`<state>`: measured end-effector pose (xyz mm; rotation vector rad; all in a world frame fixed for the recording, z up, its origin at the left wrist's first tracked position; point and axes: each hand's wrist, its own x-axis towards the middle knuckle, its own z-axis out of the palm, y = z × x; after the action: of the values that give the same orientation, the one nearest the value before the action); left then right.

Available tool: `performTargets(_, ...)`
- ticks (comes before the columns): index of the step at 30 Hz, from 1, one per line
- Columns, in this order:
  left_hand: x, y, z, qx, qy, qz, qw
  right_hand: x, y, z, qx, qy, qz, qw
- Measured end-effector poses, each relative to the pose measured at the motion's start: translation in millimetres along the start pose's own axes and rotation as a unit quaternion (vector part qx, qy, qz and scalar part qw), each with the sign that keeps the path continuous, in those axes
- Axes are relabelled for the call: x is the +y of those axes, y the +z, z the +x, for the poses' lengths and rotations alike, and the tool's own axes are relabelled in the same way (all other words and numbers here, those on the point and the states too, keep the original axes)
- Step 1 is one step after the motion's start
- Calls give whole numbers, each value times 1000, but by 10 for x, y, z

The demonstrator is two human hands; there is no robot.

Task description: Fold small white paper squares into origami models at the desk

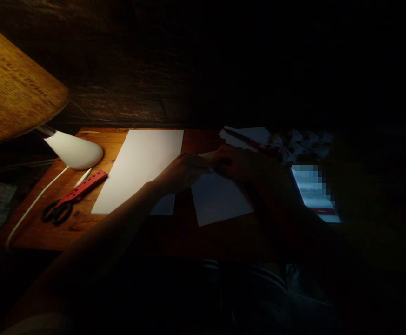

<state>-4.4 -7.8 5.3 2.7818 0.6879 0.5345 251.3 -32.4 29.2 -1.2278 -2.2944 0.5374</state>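
The site is presenting as a dark room, likely in a home. At left, a table lamp (17, 88) is lighting a wooden desk (112, 139) where white paper (147, 163) is lying; at right, a phone (303, 186) is glowing.

Nearer sheet (220, 202) bluish white, bigger sheet (136, 163) plain warm white, table (35, 232) orange-brown with darker grain. Lampshade (10, 88) amber, finely streaked, dark lettering; lamp base (75, 149) creamy white. Scissor handles (62, 214) black, slotted strip (84, 187) red, phone screen (307, 188) pale blue with dark red band.
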Motion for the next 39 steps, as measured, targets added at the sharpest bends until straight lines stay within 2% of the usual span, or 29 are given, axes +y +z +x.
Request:
performTargets(5, 8, 0, 3, -3, 0, -4, 1000, 51, 66, 27, 4, 1, -33, 999)
performTargets(10, 15, 13, 22, 3, 3, -23, 1000, 148, 185, 53, 16, -25, -35, 999)
performTargets(15, 31, 1, 32, -9, 21, -8, 1000, 195, 278, 64, 41, -17, -44, 998)
performTargets(20, 41, -1, 20, -22, 5, 19, 1000, 228, 336, 96, 42, 2, -50, 998)
performTargets(30, -8, 27, 24, 1, 17, 5, 1000, 210, 338, 137, 39, 16, -40, 998)
performTargets(39, 40, -30, 32, -25, -1, 33, 999, 126, 328, 152, 40, 43, -48, 997)
